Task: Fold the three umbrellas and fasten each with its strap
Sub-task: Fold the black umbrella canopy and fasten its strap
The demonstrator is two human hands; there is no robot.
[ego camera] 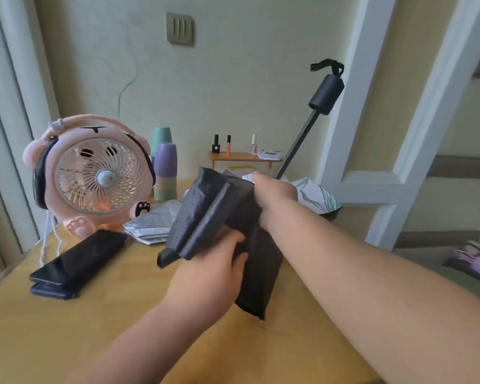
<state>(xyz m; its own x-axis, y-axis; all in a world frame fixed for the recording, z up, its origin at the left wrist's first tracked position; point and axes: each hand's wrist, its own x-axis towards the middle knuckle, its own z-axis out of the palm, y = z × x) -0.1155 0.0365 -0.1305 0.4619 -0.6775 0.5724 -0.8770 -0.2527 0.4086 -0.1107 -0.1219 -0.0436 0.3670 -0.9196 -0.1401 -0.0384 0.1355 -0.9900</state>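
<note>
- Both hands are on the black umbrella (205, 209), which is held up just over the wooden surface (67, 328), about mid-scene.
- The left hand (214, 264) is on the near, lower part, with its fingers curled round a bunched fold of the canopy.
- The right hand (275, 198) is clamped on the far, upper part of the same fabric, thumb on top.
- The canopy looks crumpled and loosely gathered, and one flap hangs down near the surface.
- Its shaft (297, 145) sticks up to the far right, ending in a black handle (326, 94) with a loop on the end.
- A silver umbrella (153, 223) lies crumpled on the surface just left of the black one.
- A leaf-print umbrella (316, 195) sits far right, behind the right hand.
- A pink fan (94, 173) stands far left, with stacked cups (165, 167) just right of it.
- Against the far wall there's a little shelf (241, 156) with small bottles on it.
</note>
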